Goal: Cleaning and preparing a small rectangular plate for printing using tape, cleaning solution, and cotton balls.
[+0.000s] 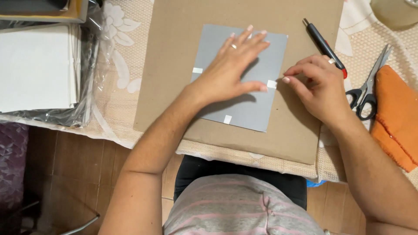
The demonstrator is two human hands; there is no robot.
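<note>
Here, from my remote seat, I see the left hand point(230, 69) lying flat, palm down and fingers spread, on a grey square sheet point(244, 93) that sits on a large brown cardboard board point(174, 65). The hand grips nothing; it simply presses the sheet down, with a ring showing on one finger. The sheet lies slightly rotated on the board, roughly in its middle, and small white tape tabs hold its edges: one on the left edge point(197, 70), one on the bottom edge point(227, 119), and one on the right edge point(272, 84).

The right hand point(320, 89) rests on the board just beside the sheet's right edge. Its fingers are curled together, the fingertips point(286, 79) drawn close and touching the board next to the right tape tab; I cannot tell whether they pinch anything between them. The left thumb tip comes down just beside that same tab.

Behind the right hand a black and red utility knife point(324, 45) lies on the board's far right part. Black-handled scissors point(368, 89) lie on the lace tablecloth point(119, 78), near an orange cloth point(396, 117). To the far left a stack of white sheets point(37, 65) sits in clear plastic wrap. At the top right corner a roll of tape point(394, 12) shows partly.
</note>
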